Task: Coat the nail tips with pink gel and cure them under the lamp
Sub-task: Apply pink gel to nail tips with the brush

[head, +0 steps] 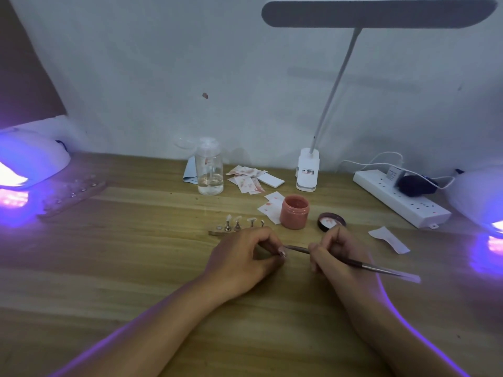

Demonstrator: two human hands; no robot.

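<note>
Nail tips point(237, 219) stand in a row on our big wooden table point(122, 268). A white desk lamp point(381, 12) hangs over it. The left curing lamp point(30, 159) and the right curing lamp point(479, 197) glow purple at the far sides. Our left hand point(242, 257) and right hand point(337, 254) meet near the middle. The right one is curled round the long brush point(381, 266). Behind them is the open jar of pink gel point(295, 212), with its lid point(331, 221) just beside it. Smallest of all is the one tip point(282, 251) that our left hand pinches between thumb and fingers. The brush point touches it.

We think wet gel could smear onto our fingers, because they sit so close to the brush point. Both lamps are well apart from our hands, so a wet tip could get bumped on the way there.

Both curing lamps are cut off at the edge of our view, so we cannot see inside them. Our fingers hide part of the tip, and we cannot tell how much of it is pink.
</note>
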